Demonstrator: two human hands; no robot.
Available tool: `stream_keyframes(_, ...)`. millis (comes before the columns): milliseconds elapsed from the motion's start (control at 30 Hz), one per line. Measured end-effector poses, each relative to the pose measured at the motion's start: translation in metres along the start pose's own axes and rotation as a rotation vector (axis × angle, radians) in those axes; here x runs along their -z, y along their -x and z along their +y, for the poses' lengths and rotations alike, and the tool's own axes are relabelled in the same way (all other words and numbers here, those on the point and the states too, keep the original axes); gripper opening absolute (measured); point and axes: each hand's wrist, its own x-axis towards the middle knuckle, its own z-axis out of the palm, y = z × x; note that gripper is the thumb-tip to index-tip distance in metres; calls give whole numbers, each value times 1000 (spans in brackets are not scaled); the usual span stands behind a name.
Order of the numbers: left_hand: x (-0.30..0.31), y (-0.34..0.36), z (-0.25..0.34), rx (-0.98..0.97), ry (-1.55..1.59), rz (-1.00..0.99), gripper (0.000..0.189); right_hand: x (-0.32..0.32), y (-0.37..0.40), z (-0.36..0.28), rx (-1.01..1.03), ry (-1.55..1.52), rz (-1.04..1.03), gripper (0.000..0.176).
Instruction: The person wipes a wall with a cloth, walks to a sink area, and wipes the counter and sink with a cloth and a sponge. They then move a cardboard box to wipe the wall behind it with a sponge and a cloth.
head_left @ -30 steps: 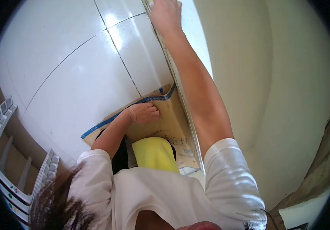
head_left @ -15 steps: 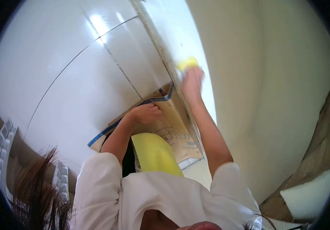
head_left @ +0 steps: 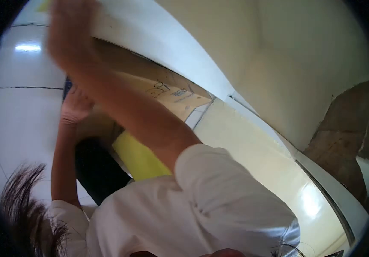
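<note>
My right hand [head_left: 73,19] is stretched far forward at the upper left, smeared by motion. A small yellow sponge-like piece [head_left: 43,5] shows just past it, cut off by the frame's edge. My right forearm crosses over a brown cardboard box [head_left: 150,88] with printed drawings and blue edging. At the box's near left edge, my left hand [head_left: 78,103] is closed around the rim, its fingers partly hidden. A yellow sheet [head_left: 138,156] lies in front of my body, below the box.
White floor tiles [head_left: 21,124] stretch out at the left. A white ledge [head_left: 171,47] runs beside the box, below a cream wall [head_left: 236,34]. Glossy cream flooring [head_left: 253,141] lies at the right, and a brown patch [head_left: 338,145] lies beyond the wall corner.
My view has turned to the right. My right hand has reached farther forward along the ledge with the yellow piece, its arm now crossing the box. My left hand stays on the box rim.
</note>
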Motion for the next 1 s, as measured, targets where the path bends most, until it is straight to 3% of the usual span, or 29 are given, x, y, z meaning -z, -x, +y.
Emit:
stream_keyframes(33, 0, 1, 1, -2, -5, 12, 25, 50, 28, 20, -59, 129, -111, 30)
stream_keyframes(67, -2, 2, 3, 5, -7, 17, 24, 80, 54, 50, -21, 158, -42, 30)
stream_keyframes(100, -4, 4, 4, 11, -8, 23, 24, 123, 85, 74, -198, 223, -229, 31)
stream_keyframes(133, -8, 5, 5, 29, -13, 49, 23, 160, 110, 100, -186, 415, -331, 31)
stream_keyframes(200, -1, 7, 6, 42, -72, -52, 26, 225, 159, 146, -197, 524, -288, 34)
stream_keyframes(267, -1, 6, 7, 59, -83, 43, 27, 281, 196, 183, -288, 544, -316, 31)
stream_keyframes(367, -9, 15, 3, 65, -116, 42, 29, 347, 250, 242, -325, 631, -355, 31)
stream_keyframes(400, -10, 17, 2, 74, -138, 46, 29, 367, 269, 264, -423, 719, -386, 32)
stream_keyframes(433, -10, 16, 2, 53, -166, 55, 30, 391, 295, 294, -384, 725, -344, 32)
stream_keyframes(500, -10, 18, -1, 31, -171, 44, 31, 434, 339, 340, -687, 798, -249, 30)
stream_keyframes(567, -7, 19, -1, 28, -172, 11, 31, 470, 376, 379, -641, 903, -148, 24)
stream_keyframes(667, -12, 20, -3, 8, -186, 49, 30, 512, 398, 420, -1134, 770, 5, 21)
stream_keyframes(733, -10, 22, -3, 15, -215, 22, 28, 526, 427, 464, -1239, 782, 82, 20)
stream_keyframes(800, -12, 24, -5, -4, -233, 14, 28, 533, 444, 451, -1347, 826, 161, 19)
stream_keyframes(867, -14, 25, -7, -9, -239, 32, 27, 502, 419, 402, -1025, 607, 93, 15)
stream_keyframes(967, -10, 19, -4, -42, -227, 70, 26, 487, 391, 362, -1070, 427, 63, 12)
stream_keyframes(1000, -8, 16, -3, -47, -234, 70, 26, 495, 393, 376, -1071, 422, 71, 12)
